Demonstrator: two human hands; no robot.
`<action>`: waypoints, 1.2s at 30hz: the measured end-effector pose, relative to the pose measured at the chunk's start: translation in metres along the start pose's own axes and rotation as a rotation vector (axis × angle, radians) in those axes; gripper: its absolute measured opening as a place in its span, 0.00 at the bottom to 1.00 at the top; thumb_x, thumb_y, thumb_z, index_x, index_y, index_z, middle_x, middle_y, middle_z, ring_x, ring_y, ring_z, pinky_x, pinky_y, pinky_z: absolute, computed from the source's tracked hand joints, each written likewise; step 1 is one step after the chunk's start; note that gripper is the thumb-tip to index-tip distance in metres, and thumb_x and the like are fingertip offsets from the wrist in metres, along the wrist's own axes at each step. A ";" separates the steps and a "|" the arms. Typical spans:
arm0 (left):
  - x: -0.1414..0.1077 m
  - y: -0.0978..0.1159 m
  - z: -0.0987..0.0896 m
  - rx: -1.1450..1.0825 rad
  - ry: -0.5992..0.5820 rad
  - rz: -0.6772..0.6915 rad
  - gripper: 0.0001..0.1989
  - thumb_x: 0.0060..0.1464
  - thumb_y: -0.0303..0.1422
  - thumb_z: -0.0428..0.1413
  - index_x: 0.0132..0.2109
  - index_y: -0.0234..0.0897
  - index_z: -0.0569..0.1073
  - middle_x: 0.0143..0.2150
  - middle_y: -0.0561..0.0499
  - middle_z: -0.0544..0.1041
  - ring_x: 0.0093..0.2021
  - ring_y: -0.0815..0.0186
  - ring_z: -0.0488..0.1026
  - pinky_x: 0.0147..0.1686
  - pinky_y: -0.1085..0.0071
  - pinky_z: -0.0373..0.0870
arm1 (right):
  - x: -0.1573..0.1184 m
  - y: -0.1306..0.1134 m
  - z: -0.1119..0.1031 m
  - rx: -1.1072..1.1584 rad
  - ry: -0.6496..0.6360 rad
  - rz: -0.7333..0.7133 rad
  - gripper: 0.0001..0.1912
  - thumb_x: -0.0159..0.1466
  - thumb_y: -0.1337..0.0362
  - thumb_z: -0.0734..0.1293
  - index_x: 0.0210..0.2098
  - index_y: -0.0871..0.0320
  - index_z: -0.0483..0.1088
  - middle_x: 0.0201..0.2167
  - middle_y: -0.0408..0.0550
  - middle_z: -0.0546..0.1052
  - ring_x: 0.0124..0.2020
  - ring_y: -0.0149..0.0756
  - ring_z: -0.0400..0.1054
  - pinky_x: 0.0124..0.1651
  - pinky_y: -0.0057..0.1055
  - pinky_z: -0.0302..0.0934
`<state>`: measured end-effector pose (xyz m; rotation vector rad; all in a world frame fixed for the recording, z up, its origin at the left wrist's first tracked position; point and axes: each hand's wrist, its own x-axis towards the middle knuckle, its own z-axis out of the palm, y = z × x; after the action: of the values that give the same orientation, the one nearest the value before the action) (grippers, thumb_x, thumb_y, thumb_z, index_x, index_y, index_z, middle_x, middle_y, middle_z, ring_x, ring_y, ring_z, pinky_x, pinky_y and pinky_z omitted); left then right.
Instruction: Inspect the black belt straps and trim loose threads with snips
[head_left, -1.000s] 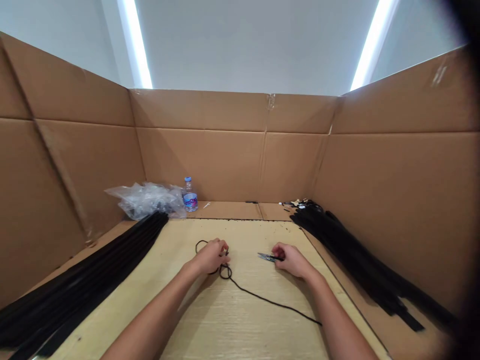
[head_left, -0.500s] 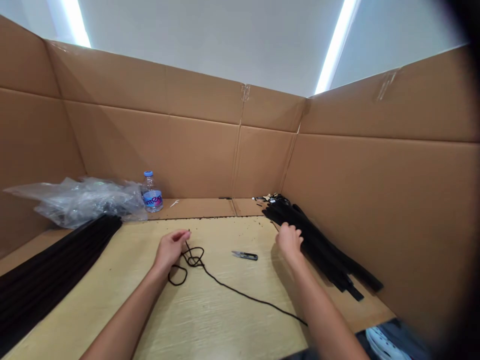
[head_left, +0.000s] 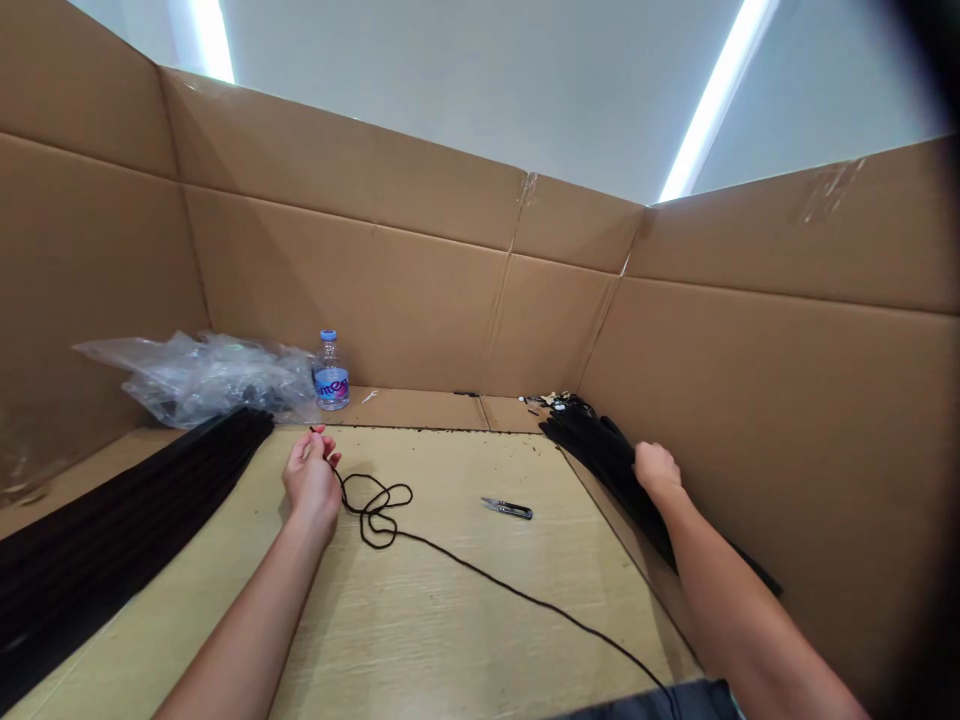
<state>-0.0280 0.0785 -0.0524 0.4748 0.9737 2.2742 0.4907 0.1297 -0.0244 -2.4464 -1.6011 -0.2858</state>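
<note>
My left hand (head_left: 310, 476) is raised above the light wooden board (head_left: 442, 600), its fingertips pinching one end of a thin black cord (head_left: 375, 510). The cord runs down from those fingers into loose loops, then trails toward the lower right. My right hand (head_left: 656, 472) rests against a pile of long black strips (head_left: 611, 465), its fingers curled and partly hidden. Small steel thread snips (head_left: 508, 508) with a black grip lie untouched on the board between my hands.
Another stack of black strips (head_left: 127, 520) lies at the left of the board. Behind it are a crumpled plastic bag (head_left: 210, 380) and a water bottle (head_left: 331, 375). Small loose pieces (head_left: 551, 400) sit at the back. Cardboard walls (head_left: 337, 270) surround the area.
The snips lie on the board, no longer in my right hand, which has moved right onto the strip pile. My left hand has lifted the cord end, and the view has swung.
</note>
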 end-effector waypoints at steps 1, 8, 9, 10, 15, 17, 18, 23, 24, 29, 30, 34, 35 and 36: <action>-0.001 0.001 0.000 -0.014 -0.002 0.003 0.12 0.47 0.36 0.58 0.39 0.37 0.71 0.31 0.56 0.68 0.27 0.78 0.64 0.26 0.82 0.61 | 0.000 0.001 -0.001 -0.002 -0.005 -0.009 0.09 0.63 0.67 0.65 0.41 0.67 0.70 0.40 0.57 0.73 0.42 0.41 0.70 0.44 0.39 0.65; -0.016 0.001 0.011 -0.012 -0.227 -0.031 0.23 0.37 0.42 0.66 0.39 0.35 0.73 0.29 0.56 0.69 0.22 0.79 0.60 0.19 0.82 0.53 | -0.004 -0.012 -0.026 0.109 0.068 -0.146 0.15 0.62 0.74 0.61 0.48 0.72 0.65 0.39 0.70 0.73 0.43 0.52 0.71 0.43 0.41 0.61; -0.019 0.001 0.012 0.000 -0.261 -0.032 0.24 0.36 0.42 0.66 0.40 0.34 0.73 0.29 0.55 0.69 0.21 0.79 0.58 0.19 0.82 0.52 | -0.006 -0.015 -0.033 0.148 0.068 -0.188 0.15 0.63 0.72 0.59 0.48 0.71 0.65 0.38 0.69 0.74 0.42 0.52 0.71 0.42 0.41 0.60; -0.023 0.000 0.014 0.025 -0.293 -0.029 0.24 0.36 0.42 0.66 0.40 0.34 0.74 0.28 0.55 0.70 0.20 0.79 0.57 0.19 0.81 0.51 | -0.010 -0.020 -0.040 0.192 0.068 -0.237 0.15 0.64 0.70 0.58 0.49 0.69 0.65 0.38 0.68 0.74 0.43 0.51 0.70 0.42 0.40 0.60; -0.050 0.000 0.015 0.435 -0.549 0.204 0.13 0.51 0.40 0.58 0.38 0.35 0.74 0.30 0.51 0.76 0.28 0.71 0.68 0.28 0.77 0.62 | -0.048 -0.065 -0.063 0.437 -0.014 -0.617 0.20 0.66 0.59 0.59 0.56 0.56 0.59 0.38 0.51 0.76 0.38 0.38 0.71 0.42 0.31 0.61; -0.064 0.000 0.014 0.611 -0.666 0.413 0.10 0.55 0.38 0.54 0.34 0.36 0.74 0.32 0.50 0.77 0.34 0.68 0.72 0.36 0.73 0.65 | -0.071 -0.093 -0.063 0.512 -0.090 -0.765 0.16 0.66 0.59 0.58 0.52 0.56 0.63 0.32 0.48 0.75 0.31 0.36 0.70 0.36 0.30 0.61; -0.069 -0.001 0.013 0.665 -0.716 0.518 0.11 0.57 0.38 0.52 0.33 0.37 0.74 0.33 0.50 0.77 0.35 0.67 0.72 0.38 0.72 0.66 | -0.083 -0.108 -0.061 0.546 -0.124 -0.822 0.15 0.67 0.60 0.57 0.51 0.58 0.63 0.30 0.47 0.75 0.29 0.36 0.69 0.34 0.30 0.61; -0.077 -0.008 0.009 0.790 -0.829 0.911 0.09 0.60 0.33 0.50 0.36 0.40 0.75 0.35 0.49 0.72 0.38 0.68 0.68 0.40 0.72 0.65 | -0.132 -0.176 -0.058 0.681 -0.225 -1.041 0.08 0.61 0.71 0.59 0.41 0.59 0.65 0.35 0.48 0.75 0.34 0.33 0.69 0.37 0.28 0.60; -0.076 -0.008 0.008 0.819 -0.813 0.959 0.10 0.60 0.32 0.50 0.37 0.40 0.76 0.35 0.49 0.72 0.38 0.68 0.68 0.39 0.72 0.64 | -0.139 -0.186 -0.060 0.711 -0.228 -1.096 0.10 0.60 0.73 0.59 0.41 0.59 0.65 0.36 0.48 0.75 0.36 0.34 0.68 0.39 0.28 0.59; -0.067 -0.005 0.001 0.973 -0.688 1.117 0.08 0.59 0.32 0.52 0.37 0.42 0.77 0.35 0.50 0.74 0.37 0.67 0.67 0.38 0.69 0.60 | -0.159 -0.223 -0.076 0.687 -0.168 -1.274 0.19 0.64 0.59 0.63 0.54 0.53 0.64 0.48 0.50 0.74 0.45 0.39 0.68 0.46 0.31 0.58; -0.067 -0.004 0.001 0.980 -0.680 1.128 0.07 0.59 0.33 0.53 0.37 0.41 0.76 0.35 0.50 0.75 0.37 0.67 0.68 0.38 0.68 0.60 | -0.161 -0.228 -0.077 0.666 -0.154 -1.275 0.19 0.65 0.55 0.62 0.53 0.53 0.65 0.47 0.50 0.74 0.45 0.40 0.69 0.46 0.32 0.58; -0.070 -0.001 0.002 0.936 -0.693 1.111 0.07 0.59 0.34 0.53 0.35 0.39 0.73 0.33 0.50 0.76 0.35 0.67 0.69 0.39 0.68 0.62 | -0.162 -0.239 -0.077 0.617 -0.123 -1.246 0.19 0.66 0.49 0.59 0.45 0.56 0.70 0.38 0.50 0.77 0.38 0.39 0.70 0.39 0.30 0.57; -0.072 0.000 0.004 0.924 -0.700 1.102 0.07 0.59 0.33 0.53 0.35 0.38 0.72 0.33 0.50 0.76 0.35 0.67 0.69 0.39 0.68 0.63 | -0.161 -0.239 -0.076 0.626 -0.134 -1.260 0.18 0.66 0.50 0.59 0.43 0.56 0.70 0.36 0.49 0.77 0.35 0.37 0.70 0.37 0.28 0.57; -0.073 0.000 0.005 0.910 -0.712 1.096 0.06 0.59 0.33 0.53 0.35 0.38 0.72 0.32 0.50 0.76 0.35 0.67 0.69 0.39 0.68 0.64 | -0.159 -0.238 -0.076 0.639 -0.157 -1.278 0.17 0.66 0.51 0.60 0.42 0.57 0.70 0.33 0.48 0.77 0.33 0.35 0.70 0.35 0.27 0.56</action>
<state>0.0297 0.0332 -0.0553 2.4856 1.4854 1.9147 0.2056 0.0626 0.0207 -0.7819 -2.5642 0.2373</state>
